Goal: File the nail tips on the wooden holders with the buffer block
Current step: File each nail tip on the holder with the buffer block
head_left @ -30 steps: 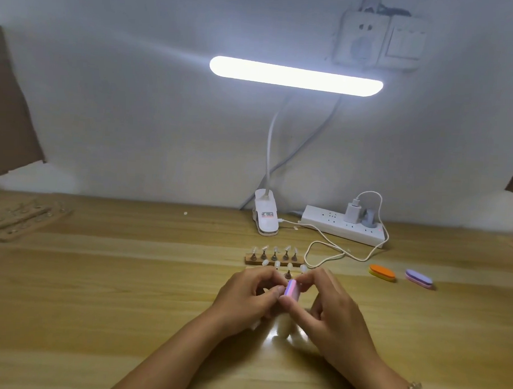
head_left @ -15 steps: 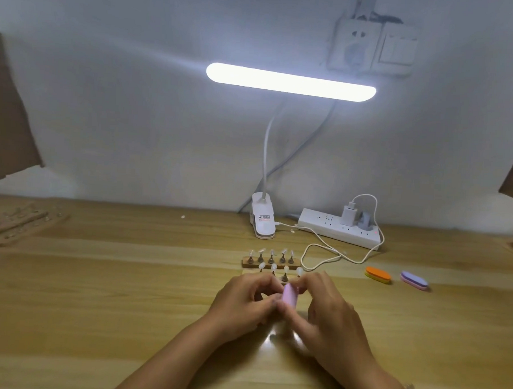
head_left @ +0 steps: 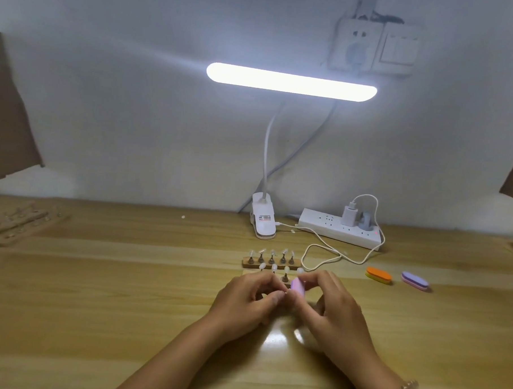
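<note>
Just in front of rear wooden holder [head_left: 271,263], both hands meet above wooden desk [head_left: 98,290]. Right hand [head_left: 332,312] pinches pink buffer block [head_left: 298,286] between thumb and fingertips, block standing on end. Left hand [head_left: 244,299], fingers curled, pinches small pale nail tip [head_left: 287,291] against block's left edge. Orange buffer [head_left: 378,275] and purple buffer [head_left: 415,280] lie right of holder.

One head camera, facing forward-down across table [head_left: 82,319] toward wall [head_left: 135,115].
</note>
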